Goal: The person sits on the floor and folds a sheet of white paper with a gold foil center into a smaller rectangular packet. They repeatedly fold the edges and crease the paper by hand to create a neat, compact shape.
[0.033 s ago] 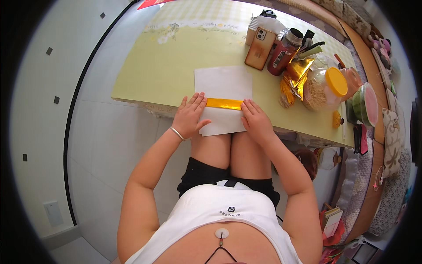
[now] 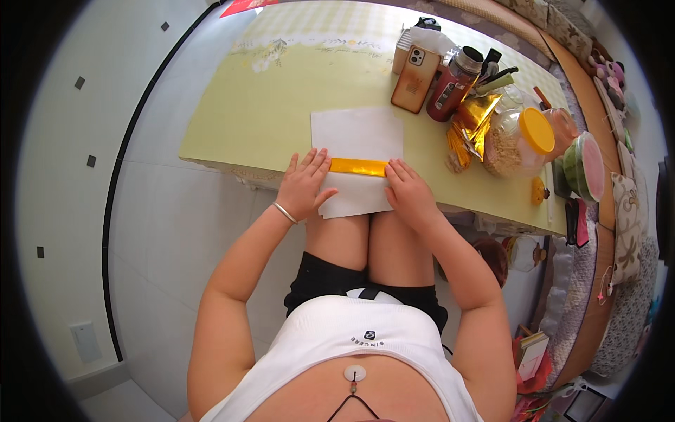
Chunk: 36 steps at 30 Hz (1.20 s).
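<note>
A narrow strip of shiny gold foil paper [image 2: 358,167] lies crosswise over a sheet of white paper [image 2: 357,130] at the table's near edge. The sheet's lower part reaches past the edge, over my thighs. My left hand [image 2: 304,184] rests flat at the strip's left end, fingertips on it and thumb spread out on the sheet. At the opposite end, my right hand [image 2: 410,192] lies with its fingers stretched flat, the tips touching the foil. Both palms face down, and the strip's ends are partly hidden under the fingers.
Right of the sheet, a phone [image 2: 417,79] leans upright beside a dark red bottle [image 2: 455,83]. Crumpled gold foil [image 2: 478,119] lies near a clear jar with a yellow lid [image 2: 538,131]. Farther right sits a green tub with a pink top [image 2: 583,169]. The table [image 2: 246,105] has a pale green cover.
</note>
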Each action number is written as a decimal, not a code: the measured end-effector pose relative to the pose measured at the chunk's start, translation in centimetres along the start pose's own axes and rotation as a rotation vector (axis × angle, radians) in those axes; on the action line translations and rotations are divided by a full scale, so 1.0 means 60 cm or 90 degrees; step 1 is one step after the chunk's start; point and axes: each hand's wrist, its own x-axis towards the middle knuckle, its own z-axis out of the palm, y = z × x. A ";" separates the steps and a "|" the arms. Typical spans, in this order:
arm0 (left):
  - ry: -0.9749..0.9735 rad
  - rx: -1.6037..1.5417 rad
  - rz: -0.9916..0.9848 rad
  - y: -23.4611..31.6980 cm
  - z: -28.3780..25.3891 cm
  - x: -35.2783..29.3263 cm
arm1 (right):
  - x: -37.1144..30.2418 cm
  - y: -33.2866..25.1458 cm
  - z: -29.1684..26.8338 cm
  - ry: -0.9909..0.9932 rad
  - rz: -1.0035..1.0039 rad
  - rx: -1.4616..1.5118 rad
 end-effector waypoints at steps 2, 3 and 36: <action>0.036 0.031 -0.008 0.011 -0.014 0.018 | 0.022 -0.004 -0.010 -0.064 -0.006 -0.017; 0.070 0.032 -0.003 0.017 -0.021 0.027 | 0.032 -0.004 -0.011 -0.124 0.003 -0.019; 0.207 -0.132 0.093 0.107 -0.027 0.095 | 0.028 -0.035 -0.069 0.088 0.061 0.036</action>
